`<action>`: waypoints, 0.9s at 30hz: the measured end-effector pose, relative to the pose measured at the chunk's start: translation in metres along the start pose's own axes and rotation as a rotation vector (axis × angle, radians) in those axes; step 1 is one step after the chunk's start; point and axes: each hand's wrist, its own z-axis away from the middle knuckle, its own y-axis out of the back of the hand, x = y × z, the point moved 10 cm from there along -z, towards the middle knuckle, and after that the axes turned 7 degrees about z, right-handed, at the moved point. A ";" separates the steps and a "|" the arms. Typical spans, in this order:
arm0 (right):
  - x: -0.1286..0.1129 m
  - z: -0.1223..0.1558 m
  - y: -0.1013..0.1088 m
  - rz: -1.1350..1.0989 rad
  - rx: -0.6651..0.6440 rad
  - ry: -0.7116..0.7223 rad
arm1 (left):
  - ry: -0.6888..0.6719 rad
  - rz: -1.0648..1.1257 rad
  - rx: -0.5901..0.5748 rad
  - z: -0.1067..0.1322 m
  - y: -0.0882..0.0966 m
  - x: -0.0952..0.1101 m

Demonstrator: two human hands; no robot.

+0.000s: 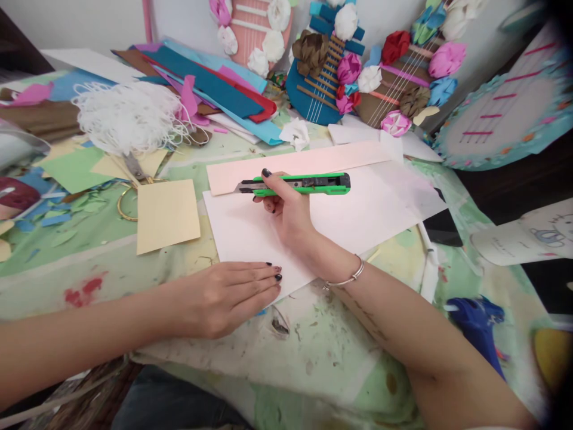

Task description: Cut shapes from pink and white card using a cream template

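Note:
A green and black box cutter (326,183) is gripped in my right hand (290,215), its blade out and pointing left. It is held over a large white sheet of paper (367,209) and near the left end of a pale pink strip (290,161) that lies along the sheet's far edge. My left hand (233,295) lies flat with fingers stretched out, its fingertips on the sheet's near left corner. A pale yellow square of paper (168,215) lies left of the sheet, partly over gold-handled scissors (127,203).
A heap of white string (128,116) and stacked coloured paper (201,83) fill the back left. Paper-decorated guitar shapes (313,89) lean on the wall. At right are a phone (443,228), a white cup (528,233) and a blue glue gun (477,325).

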 end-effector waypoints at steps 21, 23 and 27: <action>0.000 -0.001 -0.001 0.002 -0.019 0.011 | 0.053 -0.041 0.048 0.003 0.003 -0.015; 0.000 -0.001 0.000 -0.004 -0.020 0.018 | 0.062 -0.030 0.039 0.003 0.002 -0.017; 0.001 -0.001 0.000 0.023 -0.014 0.016 | 0.093 -0.012 -0.028 0.004 -0.001 -0.020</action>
